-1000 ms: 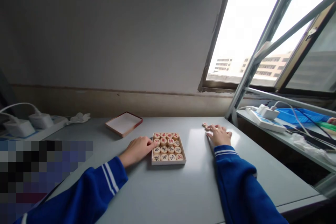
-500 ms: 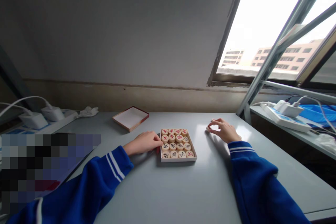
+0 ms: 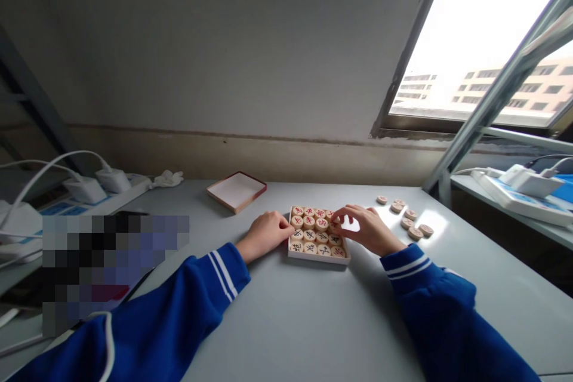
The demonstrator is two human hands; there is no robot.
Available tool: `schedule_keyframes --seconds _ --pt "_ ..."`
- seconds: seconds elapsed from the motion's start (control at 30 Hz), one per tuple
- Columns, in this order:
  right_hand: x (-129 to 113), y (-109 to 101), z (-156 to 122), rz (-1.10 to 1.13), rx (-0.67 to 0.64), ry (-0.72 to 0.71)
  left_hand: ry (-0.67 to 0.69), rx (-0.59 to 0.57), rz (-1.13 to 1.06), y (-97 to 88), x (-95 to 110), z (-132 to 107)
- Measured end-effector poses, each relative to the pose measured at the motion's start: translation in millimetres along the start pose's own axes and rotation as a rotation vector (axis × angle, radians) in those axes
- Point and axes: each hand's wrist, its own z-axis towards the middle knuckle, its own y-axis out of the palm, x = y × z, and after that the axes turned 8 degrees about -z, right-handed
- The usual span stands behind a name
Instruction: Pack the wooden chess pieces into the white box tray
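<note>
A shallow white box [image 3: 317, 258] on the desk holds rows of round wooden Chinese chess pieces [image 3: 310, 235], marked with red or black characters. My left hand [image 3: 268, 233] is closed at the box's left edge, thumb and fingers gripping its side. Over the right side of the box, my right hand [image 3: 364, 228] pinches a Chinese chess piece [image 3: 334, 225] with a red mark between thumb and fingers. Part of that piece is covered by the fingertips. Several loose chess pieces [image 3: 407, 223] lie on the desk to the right.
An open box lid [image 3: 237, 190] lies inside up at the back left. A pixelated screen area and a power strip [image 3: 134, 186] with white plugs are on the left. Another power strip [image 3: 501, 191] sits on a shelf at right, behind a metal post [image 3: 465, 113].
My right hand has come left from the loose pieces to the box, with a piece in its fingers. My left hand stays at the box's left side. The view has shifted slightly.
</note>
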Motion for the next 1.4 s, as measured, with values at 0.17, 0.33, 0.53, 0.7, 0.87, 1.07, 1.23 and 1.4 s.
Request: schedule_keyframes --seconds 0.17,0.33,0.53,0.7,0.87,1.07,1.23,1.4 --pt "5.7 -7.9 -2.3 0.028 0.024 -0.008 0.045 0.084 0.054 6.0 -2.1 -6.1" --pt "44.0 -15.0 -10.7 -0.408 0.116 0.389 0.038 0.114 0.11 6.2 -1.4 -10.9" --pt "90.3 4.1 -18.9 -0.534 0.049 0.685 0.009 0.069 0.14 2.7 2.2 -14.3" --pt "102.0 12.3 -19.6 -0.45 -0.024 0.68 0.025 0.084 0.128 3.6 1.2 -14.6" --pt "98.2 9.9 -18.9 -0.456 0.066 0.597 0.003 0.137 0.11 4.4 -5.3 -10.8" --pt "105.5 16.9 -16.7 -0.326 0.059 0.45 -0.028 0.175 0.147 2.5 -8.3 -8.5" --pt "125.0 25.4 -20.6 -0.363 0.125 0.444 -0.038 0.189 0.177 1.7 -9.2 -8.2" --pt "121.6 18.3 -21.7 -0.416 0.088 0.571 -0.047 0.165 0.177 -1.0 -9.3 -8.3"
